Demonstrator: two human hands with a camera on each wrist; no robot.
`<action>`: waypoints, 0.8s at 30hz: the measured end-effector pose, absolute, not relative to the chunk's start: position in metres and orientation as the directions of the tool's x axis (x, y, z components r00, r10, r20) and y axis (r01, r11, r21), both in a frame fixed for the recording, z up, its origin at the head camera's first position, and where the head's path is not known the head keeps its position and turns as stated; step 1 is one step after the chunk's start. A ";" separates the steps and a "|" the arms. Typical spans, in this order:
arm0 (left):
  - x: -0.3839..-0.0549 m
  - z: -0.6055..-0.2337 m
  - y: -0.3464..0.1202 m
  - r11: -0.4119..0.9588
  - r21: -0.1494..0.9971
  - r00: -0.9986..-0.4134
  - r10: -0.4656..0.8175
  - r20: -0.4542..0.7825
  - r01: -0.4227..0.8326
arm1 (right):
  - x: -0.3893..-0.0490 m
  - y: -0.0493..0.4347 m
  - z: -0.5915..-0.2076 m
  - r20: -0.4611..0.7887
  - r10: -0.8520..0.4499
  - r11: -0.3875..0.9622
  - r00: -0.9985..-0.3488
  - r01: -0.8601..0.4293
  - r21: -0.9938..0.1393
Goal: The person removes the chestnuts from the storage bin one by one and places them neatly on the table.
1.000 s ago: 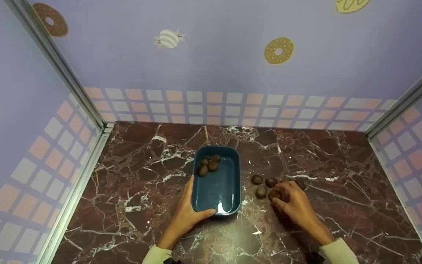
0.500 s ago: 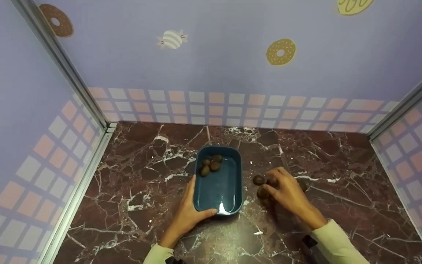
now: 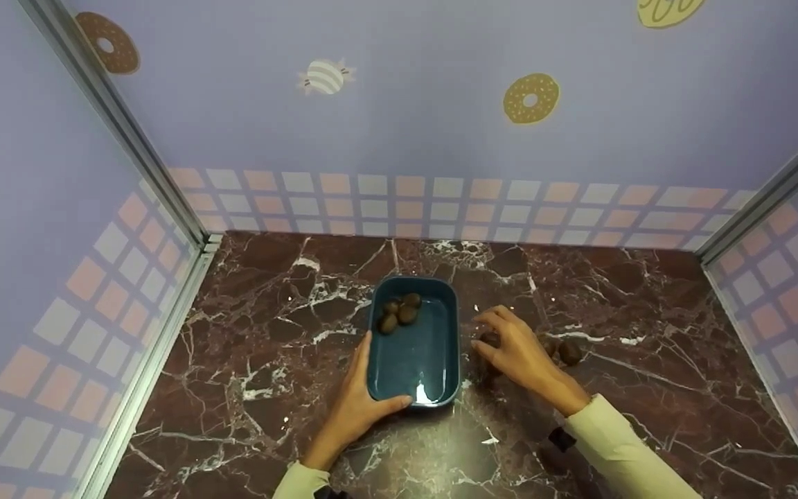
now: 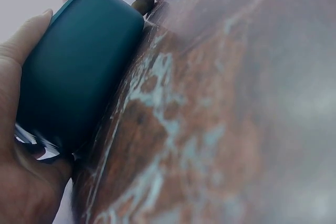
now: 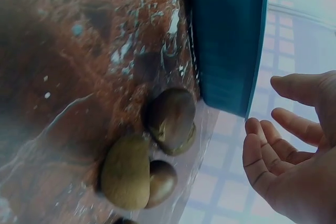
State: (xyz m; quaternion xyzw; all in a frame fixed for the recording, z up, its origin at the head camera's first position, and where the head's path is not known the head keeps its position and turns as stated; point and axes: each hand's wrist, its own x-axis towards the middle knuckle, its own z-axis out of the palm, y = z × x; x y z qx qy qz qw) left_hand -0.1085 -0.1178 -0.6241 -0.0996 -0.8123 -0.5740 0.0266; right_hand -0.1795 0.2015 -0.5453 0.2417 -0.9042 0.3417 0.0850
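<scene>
A deep blue rectangular dish [image 3: 413,367] stands on the marble-patterned table, several brown chestnuts [image 3: 407,315] clustered at its far left inside. My left hand [image 3: 354,402] grips its near left corner, with the thumb over the near rim and the fingers along the left side. To the right of the dish, my right hand [image 3: 522,355] hovers with thumb and fingers apart, a dark chestnut [image 3: 490,339] showing between them in the head view. In the right wrist view the hand [image 5: 294,145] has nothing between its fingertips; chestnuts [image 5: 126,174] lie on the table beside the dish wall [image 5: 226,40].
Behind the right hand, more chestnuts [image 3: 569,352] sit on the tabletop [image 3: 648,409]. A patterned purple wall [image 3: 406,138] closes the back, with side panels [image 3: 59,333] at left and right along metal rails.
My right hand has moved left and slightly away from me, from the nearer chestnuts to the one closest to the dish. The left hand keeps its grip on the dish, which stays in place.
</scene>
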 end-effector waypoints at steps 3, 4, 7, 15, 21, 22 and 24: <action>-0.108 -0.624 -0.117 0.324 0.927 -0.980 0.130 0.152 0.187 | -0.181 0.196 -0.544 0.307 -0.389 0.633 -0.869 -0.494 -0.596; -0.108 -0.624 -0.117 0.323 0.929 -0.981 0.130 0.147 0.182 | -0.182 0.194 -0.544 0.303 -0.393 0.627 -0.868 -0.494 -0.603; -0.108 -0.624 -0.117 0.319 0.933 -0.983 0.127 0.134 0.168 | -0.183 0.188 -0.543 0.299 -0.405 0.612 -0.864 -0.499 -0.613; -0.108 -0.623 -0.117 0.287 0.945 -0.983 0.137 0.122 0.157 | -0.186 0.169 -0.541 0.309 -0.432 0.597 -0.847 -0.525 -0.606; -0.108 -0.622 -0.117 0.272 0.952 -0.984 0.141 0.108 0.143 | -0.188 0.153 -0.541 0.297 -0.457 0.597 -0.838 -0.537 -0.596; -0.108 -0.622 -0.117 0.273 0.951 -0.984 0.141 0.110 0.146 | -0.189 0.151 -0.542 0.297 -0.462 0.595 -0.835 -0.541 -0.595; -0.108 -0.622 -0.117 0.275 0.949 -0.983 0.142 0.117 0.153 | -0.190 0.147 -0.543 0.294 -0.474 0.589 -0.830 -0.547 -0.595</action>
